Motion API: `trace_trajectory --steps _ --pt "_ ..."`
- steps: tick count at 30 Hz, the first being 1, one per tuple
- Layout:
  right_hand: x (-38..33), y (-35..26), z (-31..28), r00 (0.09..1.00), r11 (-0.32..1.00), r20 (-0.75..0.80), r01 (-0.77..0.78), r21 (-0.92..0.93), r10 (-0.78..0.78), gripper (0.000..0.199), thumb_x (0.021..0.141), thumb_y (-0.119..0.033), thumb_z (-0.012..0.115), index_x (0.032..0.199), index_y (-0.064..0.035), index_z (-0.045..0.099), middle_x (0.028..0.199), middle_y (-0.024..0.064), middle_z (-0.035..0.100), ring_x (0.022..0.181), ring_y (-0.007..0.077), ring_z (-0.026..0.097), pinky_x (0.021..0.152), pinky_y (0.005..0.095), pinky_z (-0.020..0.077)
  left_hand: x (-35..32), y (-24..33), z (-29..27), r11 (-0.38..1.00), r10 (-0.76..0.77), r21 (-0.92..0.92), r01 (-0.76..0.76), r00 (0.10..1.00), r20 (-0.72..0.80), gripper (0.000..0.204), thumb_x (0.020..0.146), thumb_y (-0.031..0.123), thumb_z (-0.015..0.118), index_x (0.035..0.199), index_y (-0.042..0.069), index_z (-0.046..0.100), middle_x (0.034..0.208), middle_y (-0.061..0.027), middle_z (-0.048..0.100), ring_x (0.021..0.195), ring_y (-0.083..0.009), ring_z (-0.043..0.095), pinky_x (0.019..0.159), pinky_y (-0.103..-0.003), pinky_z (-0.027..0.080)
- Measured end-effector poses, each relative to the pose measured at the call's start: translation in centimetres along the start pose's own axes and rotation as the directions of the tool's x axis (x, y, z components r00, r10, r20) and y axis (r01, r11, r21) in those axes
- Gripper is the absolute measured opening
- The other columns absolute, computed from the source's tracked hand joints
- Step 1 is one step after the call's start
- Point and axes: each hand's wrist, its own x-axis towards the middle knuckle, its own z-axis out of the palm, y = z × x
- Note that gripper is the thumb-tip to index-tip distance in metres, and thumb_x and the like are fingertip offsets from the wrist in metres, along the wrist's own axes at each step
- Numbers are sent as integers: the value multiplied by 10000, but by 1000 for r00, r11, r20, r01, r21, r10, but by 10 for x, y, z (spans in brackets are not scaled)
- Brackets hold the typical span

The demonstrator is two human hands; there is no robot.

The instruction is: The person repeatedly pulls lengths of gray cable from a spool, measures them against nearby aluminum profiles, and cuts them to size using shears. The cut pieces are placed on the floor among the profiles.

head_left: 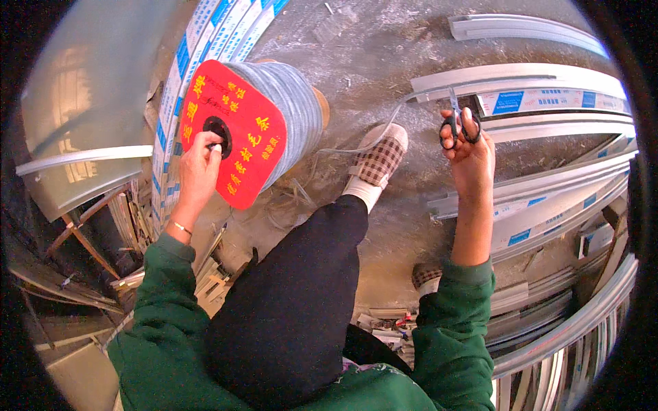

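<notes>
At the upper left a large spool [291, 96] is wound with grey strip and tilted, its red square end plate [250, 109] facing me. My left hand [197, 168] is closed at the centre hole of that plate, with the fingertips partly inside the hole. My right hand [473, 164] holds a pair of black-handled scissors [454, 113], blades pointing away from me. A loose length of thin pale strip [392, 122] trails from the spool over the floor, past my slipper, to the white profiles on the right.
Long white profiles [528, 75] with blue-and-white film lie along the right, and more film-covered lengths [229, 31] stand behind the spool. Offcuts [212, 284] are heaped at the lower left. A checked slipper [381, 156] is on my foot beside the spool.
</notes>
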Motion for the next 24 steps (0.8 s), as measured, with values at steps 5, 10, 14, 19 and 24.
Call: trace_trajectory --steps 5,10,14,19,24 --pt "4 -1 4 1000 1000 -19 -7 29 7 362 940 -341 624 1012 12 660 716 41 641 580 88 576 472 195 384 8 9 9 999 24 -26 -26 998 -54 167 904 99 572 1056 33 549 866 -149 674 712 -253 658 680 -363 508" --pt "3 -1 2 993 997 -89 67 -44 -71 347 942 -314 631 1026 22 655 718 33 636 575 62 550 458 175 358 14 17 13 999 45 27 -42 986 -159 167 905 126 580 1028 25 529 888 -160 648 818 -313 646 742 -404 502" --pt "14 -23 -19 983 992 -132 122 -21 -124 351 946 -318 624 1046 18 647 735 21 624 589 50 541 464 168 347 20 27 7 998 63 -5 -67 957 -284 143 892 119 600 979 32 529 847 -124 601 800 -282 619 729 -402 486" --pt "50 -79 -85 963 966 -103 255 34 -251 381 972 -289 579 1147 49 569 812 35 604 631 57 502 473 163 365 29 59 5 990 107 -62 -130 954 -281 156 889 108 606 1019 40 553 877 -104 610 824 -241 635 705 -369 500" --pt "100 -159 -168 960 957 -1 279 80 -280 356 999 -267 529 1131 64 534 802 48 551 609 74 453 474 174 378 44 88 9 946 270 -88 -311 911 -312 156 870 94 615 1019 62 582 898 -92 617 820 -237 646 667 -362 504"
